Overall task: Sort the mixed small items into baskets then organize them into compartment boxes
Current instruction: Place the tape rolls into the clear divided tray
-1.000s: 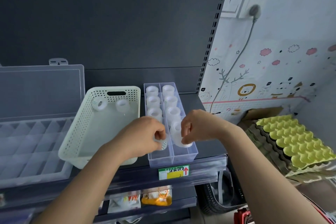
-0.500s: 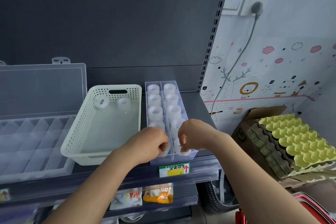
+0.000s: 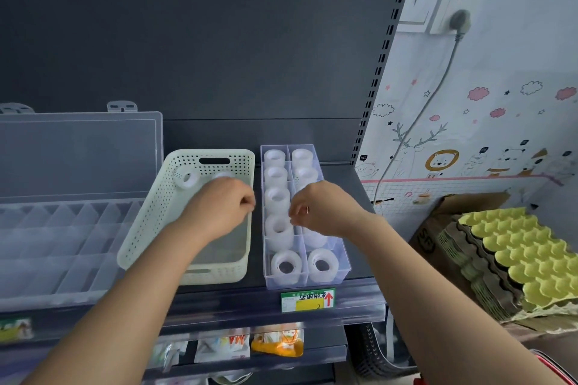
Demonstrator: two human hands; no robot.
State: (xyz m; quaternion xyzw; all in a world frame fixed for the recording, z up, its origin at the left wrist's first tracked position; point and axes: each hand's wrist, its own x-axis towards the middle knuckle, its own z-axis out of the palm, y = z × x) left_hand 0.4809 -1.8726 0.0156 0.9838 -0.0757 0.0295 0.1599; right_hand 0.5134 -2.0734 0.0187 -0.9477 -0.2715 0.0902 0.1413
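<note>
- The left hand (image 3: pixel 219 209) hovers over the right half of the cream perforated basket (image 3: pixel 140 228). Its fingers are curled in together and nothing shows in its grasp.
- The right hand (image 3: pixel 325 209) hovers over the right column of the narrow clear compartment box (image 3: pixel 300 284). Its fingers are curled, thumb close to forefinger, and they hold nothing visible.
- White tape rolls (image 3: pixel 286 266) fill both columns of the box. Five show in the left column, and the right hand covers part of the right column.
- Two more rolls lie at the basket's far end. One roll (image 3: pixel 186 177) is in plain view. The left hand partly hides the other roll (image 3: pixel 222 176).
- The basket stands just left of the box on the dark shelf (image 3: pixel 359 259).
- A large clear organizer (image 3: pixel 47 244) lies left of the basket with its lid (image 3: pixel 78 153) raised.
- A price label (image 3: pixel 308 300) sits on the shelf edge below the box.
- Yellow-green egg trays (image 3: pixel 516 250) are stacked to the right, well apart.
</note>
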